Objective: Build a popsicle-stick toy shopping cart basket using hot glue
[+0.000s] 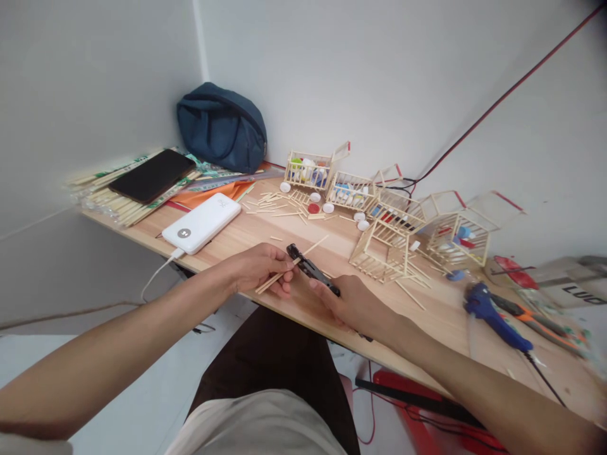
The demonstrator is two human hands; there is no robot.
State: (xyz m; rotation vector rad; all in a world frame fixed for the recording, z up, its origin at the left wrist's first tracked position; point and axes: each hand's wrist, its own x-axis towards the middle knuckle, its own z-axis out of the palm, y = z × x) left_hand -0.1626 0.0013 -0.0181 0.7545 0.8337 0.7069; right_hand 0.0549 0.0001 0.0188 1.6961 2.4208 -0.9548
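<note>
My left hand [265, 266] is closed on a few thin wooden sticks [268, 282] near the table's front edge. One stick slants up and right past the head of a black cutting tool [310, 268]. The fingers of my right hand [344, 300] wrap round the handles of that tool, whose jaws are at the stick, close to my left fingertips. Short cut sticks [270, 203] lie scattered on the table behind my hands. To the right of them stands a frame made of sticks [380, 251].
Small stick carts [309, 170] with bottle caps line the wall. A white power bank [203, 222], a phone [152, 175] on bundled sticks and a blue bag [222, 126] are at the left. A blue glue gun [497, 319] and orange-handled pliers [540, 322] lie at the right.
</note>
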